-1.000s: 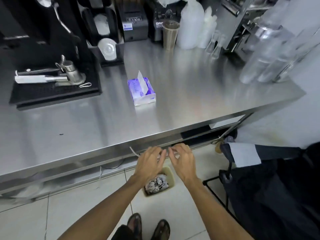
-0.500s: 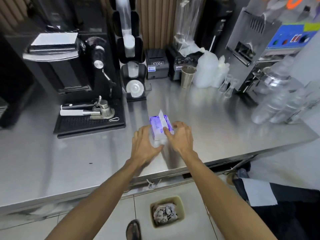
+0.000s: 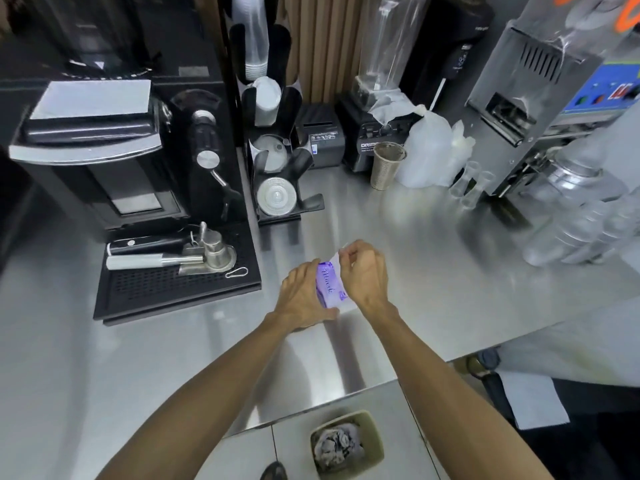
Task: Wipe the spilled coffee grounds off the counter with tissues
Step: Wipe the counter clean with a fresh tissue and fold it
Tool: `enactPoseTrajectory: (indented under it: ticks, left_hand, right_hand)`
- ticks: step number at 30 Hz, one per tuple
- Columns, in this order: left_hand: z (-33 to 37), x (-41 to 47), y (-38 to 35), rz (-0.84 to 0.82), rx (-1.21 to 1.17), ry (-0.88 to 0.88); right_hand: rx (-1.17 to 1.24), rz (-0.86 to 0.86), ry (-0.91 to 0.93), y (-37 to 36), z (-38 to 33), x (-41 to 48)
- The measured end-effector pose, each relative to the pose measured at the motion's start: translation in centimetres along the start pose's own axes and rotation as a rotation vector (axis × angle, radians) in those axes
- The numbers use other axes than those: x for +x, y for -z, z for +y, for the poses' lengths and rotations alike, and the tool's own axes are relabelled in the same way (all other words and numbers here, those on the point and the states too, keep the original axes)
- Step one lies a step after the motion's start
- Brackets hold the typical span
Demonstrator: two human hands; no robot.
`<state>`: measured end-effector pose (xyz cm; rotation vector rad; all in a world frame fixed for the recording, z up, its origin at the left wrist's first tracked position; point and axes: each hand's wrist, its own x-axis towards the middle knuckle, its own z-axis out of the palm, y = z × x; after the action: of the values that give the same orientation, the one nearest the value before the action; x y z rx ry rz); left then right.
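The tissue pack (image 3: 327, 288) stood on the counter (image 3: 450, 278), left hand (image 3: 300, 301) gripping its side, right hand (image 3: 365, 273) pinching the protruding tissue (image 3: 335, 259). A sharp tug risked tearing the sheet or lifting the pack.

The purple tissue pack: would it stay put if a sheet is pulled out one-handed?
Probably not: the tissue pack looks small and soft-wrapped, so likely light. The left hand holds it while the right hand pinches a tissue. Unheld, it would likely slide on the smooth steel counter or lift with the sheet.
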<state>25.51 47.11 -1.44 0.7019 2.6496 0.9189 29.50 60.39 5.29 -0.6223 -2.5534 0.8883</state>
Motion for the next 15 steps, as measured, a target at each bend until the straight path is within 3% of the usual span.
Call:
enactPoseTrajectory:
  ticks: [7, 11, 13, 15]
  left_hand:
    - [-0.1, -0.2, 0.1, 0.009, 0.009, -0.055]
    - [0.5, -0.7, 0.5, -0.034, -0.002, -0.021]
    - [1.3, -1.4, 1.3, -0.050, -0.191, 0.007]
    - [2.1, -2.4, 2.6, -0.057, -0.564, -0.027]
  right_hand:
    - [0.254, 0.139, 0.098, 4.6, -4.1, 0.3]
    - [0.433, 0.088, 0.068, 7.1, -6.2, 0.1]
    - [0.540, 0.013, 0.016, 7.8, -6.7, -0.1]
    - [0.629, -0.067, -0.049, 8.0, -6.9, -0.5]
